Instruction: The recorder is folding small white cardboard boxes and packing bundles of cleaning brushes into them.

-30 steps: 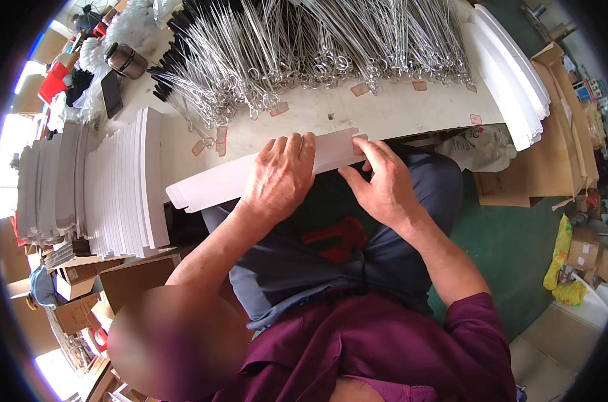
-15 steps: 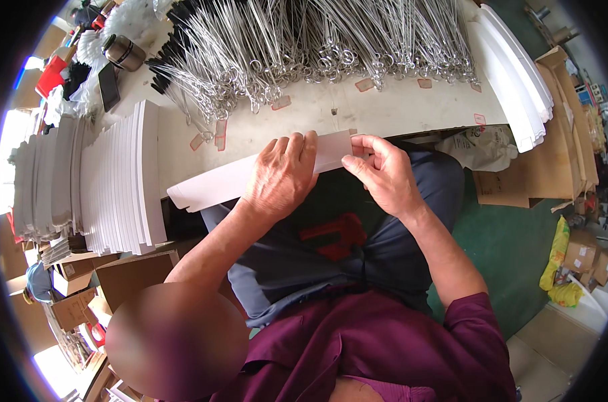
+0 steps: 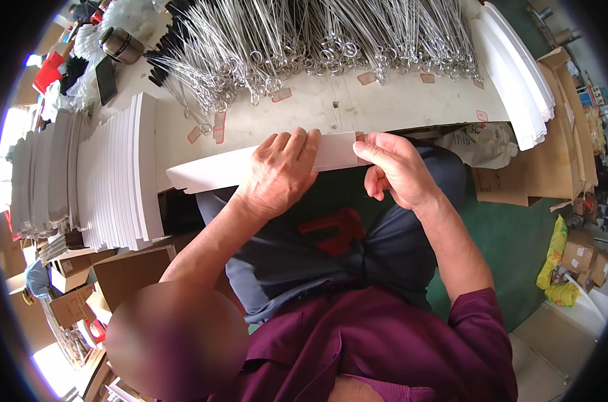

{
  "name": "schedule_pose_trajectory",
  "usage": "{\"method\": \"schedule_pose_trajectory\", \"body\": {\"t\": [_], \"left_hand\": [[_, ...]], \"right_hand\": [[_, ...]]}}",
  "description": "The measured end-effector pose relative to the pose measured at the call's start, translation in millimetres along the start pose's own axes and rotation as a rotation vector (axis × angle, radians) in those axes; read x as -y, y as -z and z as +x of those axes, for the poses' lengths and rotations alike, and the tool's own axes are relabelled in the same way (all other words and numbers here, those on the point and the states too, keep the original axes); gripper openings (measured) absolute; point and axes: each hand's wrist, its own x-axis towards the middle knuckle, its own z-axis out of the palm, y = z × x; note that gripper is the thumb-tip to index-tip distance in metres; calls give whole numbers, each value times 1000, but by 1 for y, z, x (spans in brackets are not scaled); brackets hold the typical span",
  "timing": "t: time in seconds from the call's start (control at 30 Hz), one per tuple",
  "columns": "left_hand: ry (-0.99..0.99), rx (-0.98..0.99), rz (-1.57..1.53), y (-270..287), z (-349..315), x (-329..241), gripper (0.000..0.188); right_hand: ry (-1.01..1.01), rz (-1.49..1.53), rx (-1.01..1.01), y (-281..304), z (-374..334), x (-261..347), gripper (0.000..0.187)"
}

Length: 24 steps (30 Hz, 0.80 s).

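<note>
A long, narrow, flat white cardboard box lies slantwise along the near edge of the pale, scuffed table, above the person's lap; how much of it the table bears cannot be told. The left hand lies across its middle, palm down, fingers together and bent over its far edge, holding it; the thumb is hidden. The right hand is at the box's right end, thumb and forefinger nearly closed together on the end flap, while the other fingers curl loosely underneath. Beyond the box, a broad heap of thin silvery wire rods with looped ends spreads across the table, with small red-edged paper labels just in front of it. To the left stands a tight row of long white cardboard pieces; to the right lies a stack of similar white strips. A brown metallic bottle stands at the far left, near a dark flat rectangular object.
</note>
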Motion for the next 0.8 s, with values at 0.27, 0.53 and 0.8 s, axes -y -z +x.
{"method": "schedule_pose_trajectory", "body": {"t": [0.27,0.53,0.8], "left_hand": [[38,25,-56,4,-2,1,63],[78,92,-169,10,13,-6,59],[135,77,-195,22,2,0,63]], "right_hand": [[29,-45,-41,9,-8,2,46],[900,-1477,-84,-14,9,-5,67],[887,-1494,9,-1,15,5,63]]}}
